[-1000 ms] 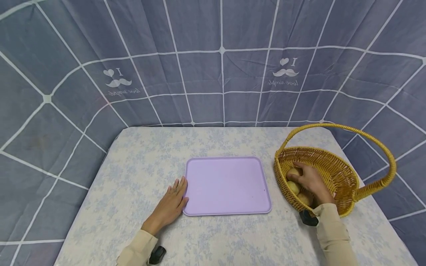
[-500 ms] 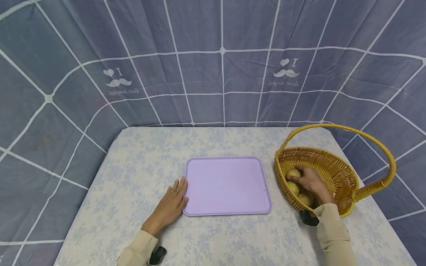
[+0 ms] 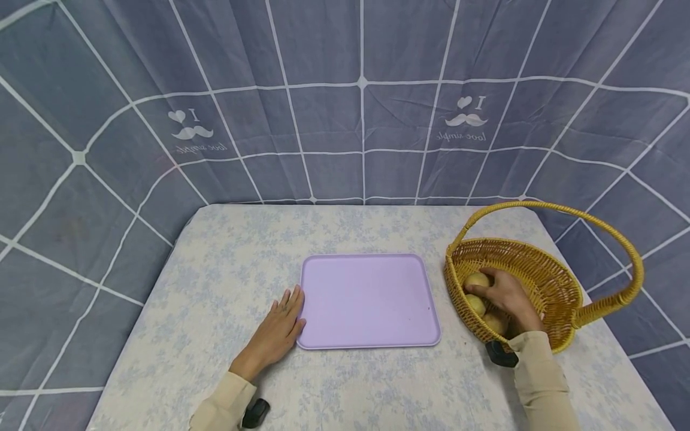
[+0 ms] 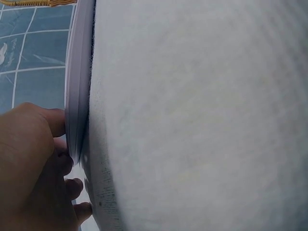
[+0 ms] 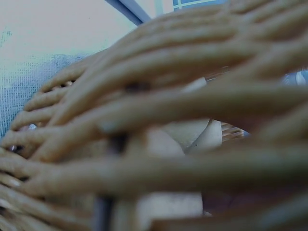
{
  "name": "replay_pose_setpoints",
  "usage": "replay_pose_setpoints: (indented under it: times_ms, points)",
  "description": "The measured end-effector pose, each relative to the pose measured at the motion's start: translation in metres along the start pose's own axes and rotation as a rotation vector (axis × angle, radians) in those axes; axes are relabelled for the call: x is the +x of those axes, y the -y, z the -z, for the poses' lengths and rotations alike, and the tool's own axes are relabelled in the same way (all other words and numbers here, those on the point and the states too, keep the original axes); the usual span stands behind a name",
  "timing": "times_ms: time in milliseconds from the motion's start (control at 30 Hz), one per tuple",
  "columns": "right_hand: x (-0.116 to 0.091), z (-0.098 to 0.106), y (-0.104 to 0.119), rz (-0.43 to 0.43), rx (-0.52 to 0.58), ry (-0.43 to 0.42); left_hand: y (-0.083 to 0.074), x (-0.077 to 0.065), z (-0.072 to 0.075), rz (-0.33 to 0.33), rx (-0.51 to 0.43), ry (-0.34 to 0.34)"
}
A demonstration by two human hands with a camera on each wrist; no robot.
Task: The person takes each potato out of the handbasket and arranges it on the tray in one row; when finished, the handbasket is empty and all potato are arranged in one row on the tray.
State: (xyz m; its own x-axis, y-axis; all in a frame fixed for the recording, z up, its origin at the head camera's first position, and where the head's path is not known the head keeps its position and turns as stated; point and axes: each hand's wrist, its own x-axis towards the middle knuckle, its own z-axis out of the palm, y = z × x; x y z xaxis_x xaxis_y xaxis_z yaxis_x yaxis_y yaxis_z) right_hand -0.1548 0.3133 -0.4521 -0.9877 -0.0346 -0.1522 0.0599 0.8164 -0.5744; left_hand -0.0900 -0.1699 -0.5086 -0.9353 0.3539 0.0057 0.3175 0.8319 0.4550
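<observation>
A woven yellow-brown basket with a tall handle stands at the right in the head view. Inside its left part lie several round, yellowish-brown potatoes. My right hand reaches into the basket, thumb and fingers about the rearmost potato; its underside is hidden. Blurred basket weave covers most of the right wrist view and hides that hand's fingers. A flat lilac tray lies mid-table. At its left edge rests my left hand, fingers extended; the left wrist view shows thumb and fingertips against the rim.
A pale floral cloth covers the table. Behind and at both sides hangs a blue-grey curtain with white lines. The basket's handle arches high and leans out over the table's right side.
My right hand's fingers have drawn in slightly toward the rearmost potato, which shows a little more. The left hand, tray and basket stay in place.
</observation>
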Motion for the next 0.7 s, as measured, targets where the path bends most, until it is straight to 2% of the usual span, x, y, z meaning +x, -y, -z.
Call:
replay_pose_setpoints:
  times_ms: [200, 367, 700]
  points:
    - [0.000, 0.003, 0.002, 0.004, 0.057, -0.025, 0.001, 0.001, -0.001, 0.003, 0.005, 0.004]
    - [-0.002, 0.007, 0.004, 0.047, 0.099, -0.076, 0.001, 0.001, -0.001, 0.001, -0.002, 0.008]
    - [-0.024, 0.028, 0.025, 0.132, 0.243, -0.225, 0.000, 0.000, -0.001, 0.004, 0.003, 0.006]
